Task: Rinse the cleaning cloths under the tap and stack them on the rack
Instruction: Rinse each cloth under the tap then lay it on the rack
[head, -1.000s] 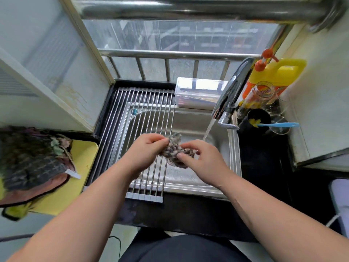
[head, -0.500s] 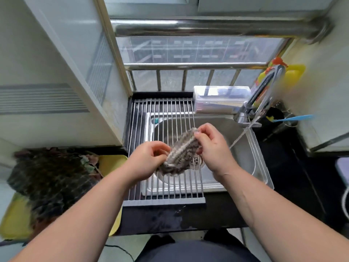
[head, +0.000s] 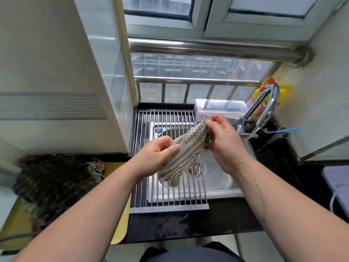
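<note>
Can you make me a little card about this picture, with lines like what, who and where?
cloth: grey and cream, knitted, held spread between both hands
left hand: pinches the cloth's side edge
right hand: pinches its upper end
rack: metal bars lying across the sink, below the cloth
tap: to the right, cloth not under it
waiting pile: dark cloths on the yellow tray, left of the sink
</note>
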